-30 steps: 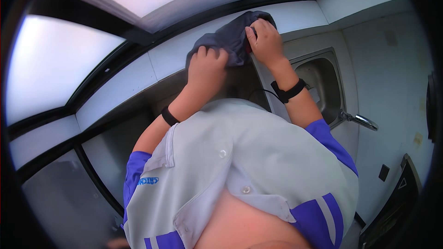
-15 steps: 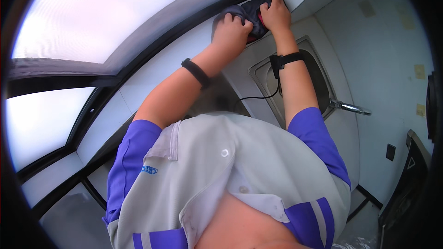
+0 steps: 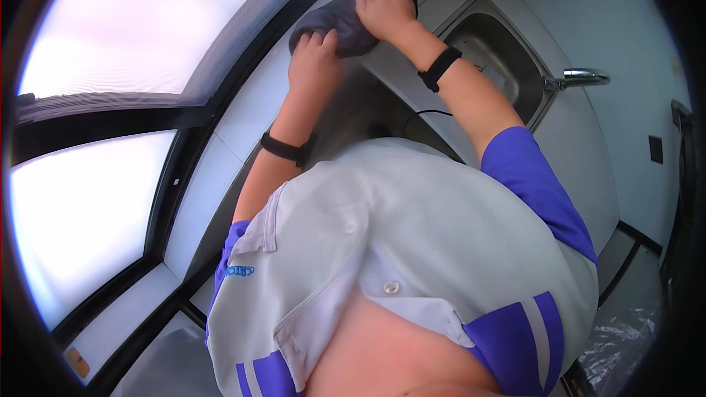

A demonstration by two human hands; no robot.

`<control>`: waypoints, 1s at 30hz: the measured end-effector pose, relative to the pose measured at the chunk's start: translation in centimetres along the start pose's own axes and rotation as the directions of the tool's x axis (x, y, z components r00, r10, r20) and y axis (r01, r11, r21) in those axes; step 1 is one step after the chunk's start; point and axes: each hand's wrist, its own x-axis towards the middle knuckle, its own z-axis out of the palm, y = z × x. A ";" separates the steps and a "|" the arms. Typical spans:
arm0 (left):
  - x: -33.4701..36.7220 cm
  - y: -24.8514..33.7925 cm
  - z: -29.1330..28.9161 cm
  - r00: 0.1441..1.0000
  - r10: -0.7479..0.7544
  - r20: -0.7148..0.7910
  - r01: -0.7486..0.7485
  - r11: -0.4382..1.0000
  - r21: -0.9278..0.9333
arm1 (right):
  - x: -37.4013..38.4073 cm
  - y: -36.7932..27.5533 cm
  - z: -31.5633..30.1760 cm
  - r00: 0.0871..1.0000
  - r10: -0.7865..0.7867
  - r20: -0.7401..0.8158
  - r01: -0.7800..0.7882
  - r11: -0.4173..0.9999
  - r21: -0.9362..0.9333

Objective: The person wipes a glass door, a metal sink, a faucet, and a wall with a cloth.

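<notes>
A dark grey cloth [image 3: 344,16] lies bunched against the pale ledge under the window, at the top middle of the head view. My left hand [image 3: 315,62] grips its lower left end. My right hand [image 3: 384,6] presses down on its upper right end, fingers curled over it. Both forearms reach up from my grey and blue shirt, each with a black band at the wrist. The cloth sits just left of a steel sink [image 3: 491,50].
A chrome tap [image 3: 579,76] sticks out at the sink's right side. A black window frame [image 3: 220,88] with bright frosted panes fills the left. A thin black cable runs along the counter near the sink. Clear plastic sheeting [image 3: 621,334] lies at the lower right.
The view has swung, so hands and cloth now sit nearer the top middle. Both hands stay on the cloth, which has shifted along the ledge toward the sink.
</notes>
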 end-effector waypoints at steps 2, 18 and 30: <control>-2.3 -0.4 -1.1 1.000 -0.009 -0.024 0.009 1.000 0.014 | -1.6 -3.0 -0.9 1.000 -0.020 0.012 0.020 1.000 0.013; -2.7 4.3 0.8 0.953 0.302 0.025 -0.283 0.916 -0.284 | -18.7 -2.5 -5.8 0.890 0.431 0.152 -0.444 0.893 0.070; -9.7 11.9 14.8 0.701 0.498 0.511 -0.455 0.864 -0.217 | -37.9 2.0 -12.9 0.278 0.919 0.281 -0.868 0.366 -0.336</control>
